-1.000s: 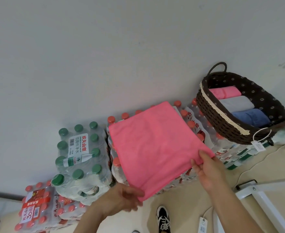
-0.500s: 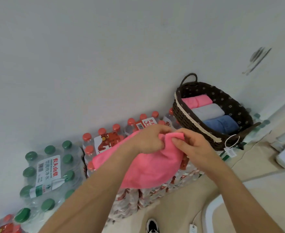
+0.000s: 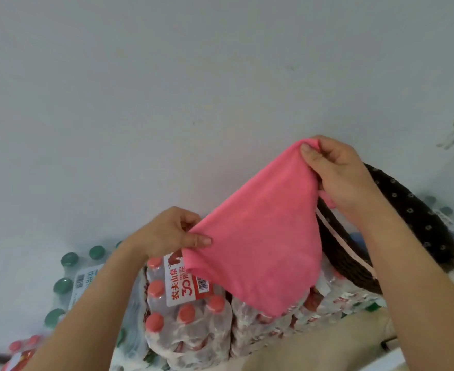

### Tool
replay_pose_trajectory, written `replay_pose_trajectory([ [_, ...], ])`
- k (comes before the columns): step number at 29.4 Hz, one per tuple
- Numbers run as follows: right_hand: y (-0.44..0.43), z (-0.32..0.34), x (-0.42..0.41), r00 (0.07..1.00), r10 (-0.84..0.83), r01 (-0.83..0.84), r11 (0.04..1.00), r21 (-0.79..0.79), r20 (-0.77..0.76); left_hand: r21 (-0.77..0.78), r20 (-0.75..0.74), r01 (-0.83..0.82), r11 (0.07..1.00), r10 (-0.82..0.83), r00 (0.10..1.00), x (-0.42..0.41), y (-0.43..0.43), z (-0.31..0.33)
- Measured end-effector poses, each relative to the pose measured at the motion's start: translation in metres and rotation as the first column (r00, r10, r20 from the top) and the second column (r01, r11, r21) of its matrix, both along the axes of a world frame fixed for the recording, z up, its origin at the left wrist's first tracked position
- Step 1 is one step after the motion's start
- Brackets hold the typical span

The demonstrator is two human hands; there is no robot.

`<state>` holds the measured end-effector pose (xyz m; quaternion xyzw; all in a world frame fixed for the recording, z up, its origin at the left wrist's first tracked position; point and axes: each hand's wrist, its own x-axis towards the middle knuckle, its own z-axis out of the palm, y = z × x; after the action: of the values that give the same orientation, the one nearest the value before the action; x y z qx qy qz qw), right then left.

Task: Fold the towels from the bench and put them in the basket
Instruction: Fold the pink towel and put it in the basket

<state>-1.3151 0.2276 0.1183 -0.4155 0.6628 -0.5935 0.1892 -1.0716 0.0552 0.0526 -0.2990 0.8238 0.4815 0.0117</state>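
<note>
Head: towel (image 3: 258,236) corners in hands

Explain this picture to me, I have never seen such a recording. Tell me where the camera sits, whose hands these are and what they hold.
There is no machine here: a person wears one wide-angle camera on the head, looking down at their own bare hands. The left hand and the right hand each pinch an edge of a pink towel, held up in the air, the right grip higher. Below stand shrink-wrapped water bottles: red-capped packs and green-capped packs. A dark woven basket shows behind the right forearm.
</note>
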Motion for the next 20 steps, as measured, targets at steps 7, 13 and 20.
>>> replay_pose_trajectory([
  [7,-0.054,0.032,-0.038,0.971,-0.129,0.102,0.985,-0.139,-0.203,-0.182,-0.563,-0.645,0.742,0.459,0.687,0.004,-0.03,0.047],
  [13,-0.061,0.038,-0.045,0.942,-0.207,0.134,0.954,-0.27,-0.265,-0.229,-0.776,-0.775,0.589,0.37,0.511,0.007,-0.02,0.078],
  [20,0.012,-0.068,-0.008,0.981,-0.068,0.084,0.993,0.079,-0.18,-0.334,-0.495,-0.593,0.733,0.399,0.772,0.049,0.036,0.012],
])
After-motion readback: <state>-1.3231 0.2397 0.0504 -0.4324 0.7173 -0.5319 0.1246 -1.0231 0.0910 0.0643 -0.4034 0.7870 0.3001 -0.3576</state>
